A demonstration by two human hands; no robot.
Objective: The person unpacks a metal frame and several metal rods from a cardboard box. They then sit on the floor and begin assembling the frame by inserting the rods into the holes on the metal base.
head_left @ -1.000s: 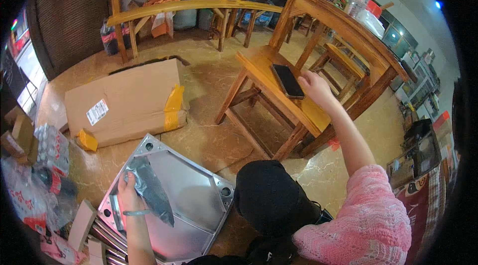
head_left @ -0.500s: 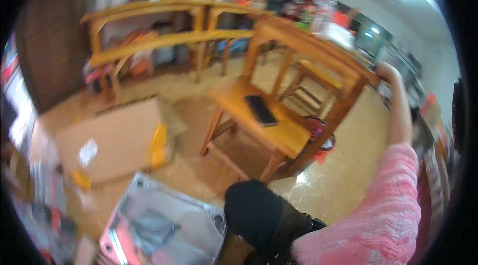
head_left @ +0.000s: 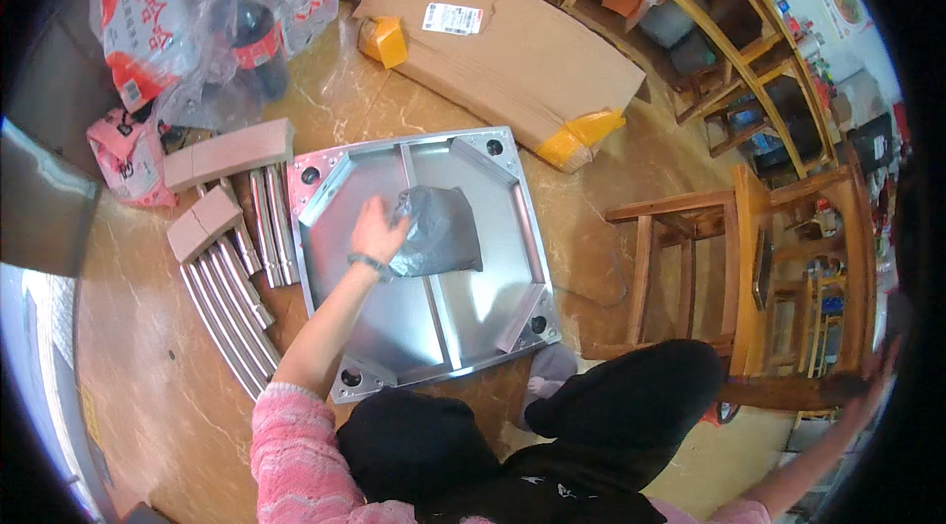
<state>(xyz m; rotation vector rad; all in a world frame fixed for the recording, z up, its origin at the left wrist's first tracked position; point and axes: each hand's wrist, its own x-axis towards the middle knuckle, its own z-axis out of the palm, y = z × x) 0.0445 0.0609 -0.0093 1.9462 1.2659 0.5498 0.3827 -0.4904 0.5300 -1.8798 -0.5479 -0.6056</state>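
Note:
My left hand [head_left: 379, 233], fingers apart, reaches the left edge of a grey plastic bag [head_left: 443, 229]. This bag lies on a square metal frame panel [head_left: 384, 322] with a crossbar and a round black fitting at each corner. The panel rests on the floor in front of my knees. Far to the right, my right hand [head_left: 872, 386] is at the top corner of a wooden chair's [head_left: 751, 278] back, its fingers dim and partly lost at the picture's rim. A dark flat phone-like object [head_left: 762, 268] lies on the chair seat.
Metal tubes [head_left: 232, 297] and foam blocks [head_left: 232, 155] lie left of the panel. Beyond it is a long cardboard box [head_left: 512, 36] with yellow tape. Bottles [head_left: 258, 41] and plastic bags [head_left: 148, 17] stand back left; wooden shelving [head_left: 724, 41] is at far right.
My view has swung down and left, so the panel is now central and the chair is at the right. My left hand now shows at the grey bag; my right stays by the chair back.

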